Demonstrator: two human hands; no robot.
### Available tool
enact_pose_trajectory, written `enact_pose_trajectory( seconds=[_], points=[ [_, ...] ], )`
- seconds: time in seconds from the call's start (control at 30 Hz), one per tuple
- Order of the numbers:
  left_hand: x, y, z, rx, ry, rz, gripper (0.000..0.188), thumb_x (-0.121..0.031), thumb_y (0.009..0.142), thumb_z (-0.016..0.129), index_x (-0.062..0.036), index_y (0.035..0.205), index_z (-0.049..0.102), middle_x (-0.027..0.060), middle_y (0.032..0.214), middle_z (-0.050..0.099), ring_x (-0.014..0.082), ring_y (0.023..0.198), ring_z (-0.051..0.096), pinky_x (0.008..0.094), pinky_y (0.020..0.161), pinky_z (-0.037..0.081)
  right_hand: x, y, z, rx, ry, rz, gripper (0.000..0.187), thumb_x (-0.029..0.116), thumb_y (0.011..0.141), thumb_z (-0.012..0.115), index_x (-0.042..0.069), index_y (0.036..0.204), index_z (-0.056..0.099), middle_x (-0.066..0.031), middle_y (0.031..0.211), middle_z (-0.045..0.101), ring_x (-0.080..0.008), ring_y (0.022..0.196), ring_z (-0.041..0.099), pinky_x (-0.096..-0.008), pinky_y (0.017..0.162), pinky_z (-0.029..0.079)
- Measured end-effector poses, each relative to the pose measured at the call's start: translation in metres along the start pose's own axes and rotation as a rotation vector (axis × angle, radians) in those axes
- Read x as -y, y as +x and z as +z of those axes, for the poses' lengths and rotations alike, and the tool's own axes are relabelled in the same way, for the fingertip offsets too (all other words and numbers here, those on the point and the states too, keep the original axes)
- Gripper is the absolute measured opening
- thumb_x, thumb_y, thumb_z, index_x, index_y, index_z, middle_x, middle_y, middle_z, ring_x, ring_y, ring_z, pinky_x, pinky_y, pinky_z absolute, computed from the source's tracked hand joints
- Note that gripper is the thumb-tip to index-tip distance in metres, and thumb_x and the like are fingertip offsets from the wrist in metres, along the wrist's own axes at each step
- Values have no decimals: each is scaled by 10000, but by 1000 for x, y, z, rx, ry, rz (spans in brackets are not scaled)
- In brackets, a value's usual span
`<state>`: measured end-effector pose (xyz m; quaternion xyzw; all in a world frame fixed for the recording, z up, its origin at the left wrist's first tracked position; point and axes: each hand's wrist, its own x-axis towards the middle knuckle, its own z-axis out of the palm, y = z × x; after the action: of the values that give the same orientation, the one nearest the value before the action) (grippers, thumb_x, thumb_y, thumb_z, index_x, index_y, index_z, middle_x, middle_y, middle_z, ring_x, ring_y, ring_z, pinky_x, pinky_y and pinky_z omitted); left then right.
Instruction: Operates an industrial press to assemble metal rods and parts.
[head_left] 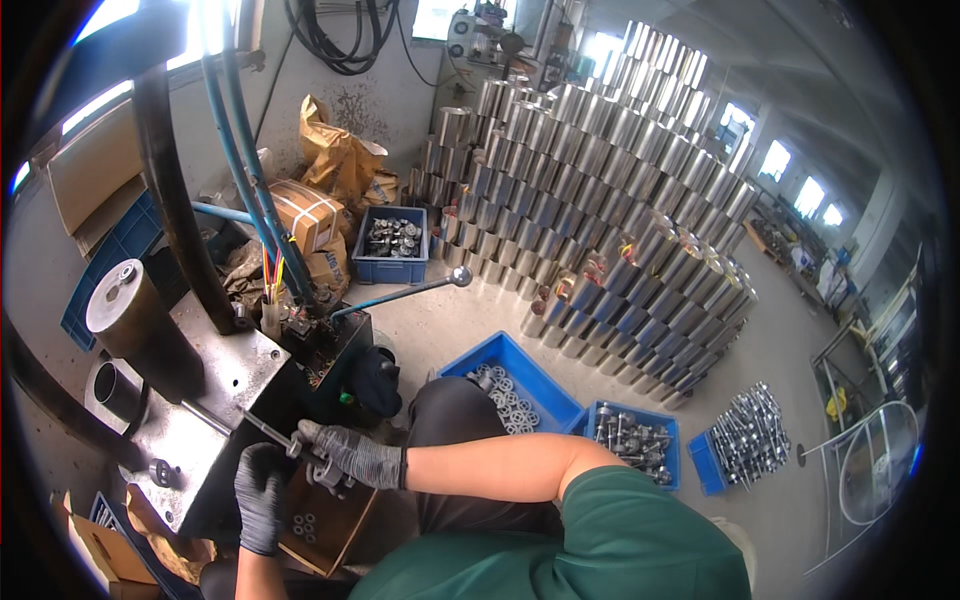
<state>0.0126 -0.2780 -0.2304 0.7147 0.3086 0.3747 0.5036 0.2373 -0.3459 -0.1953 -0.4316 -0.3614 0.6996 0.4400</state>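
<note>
Both my hands wear grey striped work gloves. My right hand (pixel 358 455) is closed around a slim metal shaft (pixel 266 429) that carries a flanged metal fitting (pixel 328 474) at its near end. The shaft's free end slants up and left, over the edge of a steel press table (pixel 205 450). My left hand (pixel 260 498) is close beside the shaft with its fingers curled; what they grip, if anything, is hidden. Below the hands, a wooden box (pixel 335 530) holds several small metal rings (pixel 304 527).
A dark cylinder (pixel 150 330) and a metal rod (pixel 207 417) are on the press table. A blue lever (pixel 400 293) juts right. Blue bins hold spoked metal discs (pixel 510 400) and shaft parts (pixel 635 445). More shafts (pixel 750 435) lie beyond, before stacked steel cylinders (pixel 600 190).
</note>
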Motion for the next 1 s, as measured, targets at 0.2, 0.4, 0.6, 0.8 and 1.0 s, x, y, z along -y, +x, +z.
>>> enact_pose_trajectory(
  seconds=[0.2, 0.4, 0.6, 0.8, 1.0],
  points=[
    [5, -5, -10, 11, 102, -78, 364, 73, 931, 549, -20, 1273, 631, 76, 1139, 670, 168, 1068, 638, 309, 959, 526, 69, -55, -39, -1, 211, -446, 555, 585, 1074, 581, 77, 1292, 629, -135, 970, 737, -151, 651, 681, -309, 580, 594],
    [15, -10, 8, 182, 456, -146, 336, 62, 950, 586, 4, 1274, 651, 142, 1155, 708, 255, 1099, 678, 366, 994, 542, 51, -132, -111, -260, 287, -804, 411, 330, 1058, 680, 4, 1306, 646, -127, 970, 716, -162, 686, 667, -359, 688, 631],
    [36, -22, 19, 376, 464, -199, 336, -7, 961, 660, -1, 1297, 656, 203, 1176, 728, 334, 1106, 720, 402, 990, 561, -61, -167, -207, -903, 453, -620, 230, 184, 997, 673, 43, 1179, 675, -119, 971, 747, -227, 728, 724, -384, 651, 643],
    [49, -30, 15, 454, 577, -236, 339, -30, 962, 675, 15, 1297, 650, 222, 1148, 735, 338, 1076, 738, 411, 963, 575, -209, -217, -298, -1395, 908, -270, 164, 251, 963, 697, 109, 1012, 631, -61, 771, 671, -238, 572, 648, -450, 546, 589],
    [67, -30, 12, 479, 536, -413, 328, -45, 960, 682, 24, 1279, 651, 221, 1128, 740, 342, 1066, 743, 410, 960, 576, -305, -307, -370, -1757, 975, -208, 173, 347, 970, 657, 189, 1024, 611, -32, 777, 614, -227, 583, 608, -446, 505, 523]
  ],
)
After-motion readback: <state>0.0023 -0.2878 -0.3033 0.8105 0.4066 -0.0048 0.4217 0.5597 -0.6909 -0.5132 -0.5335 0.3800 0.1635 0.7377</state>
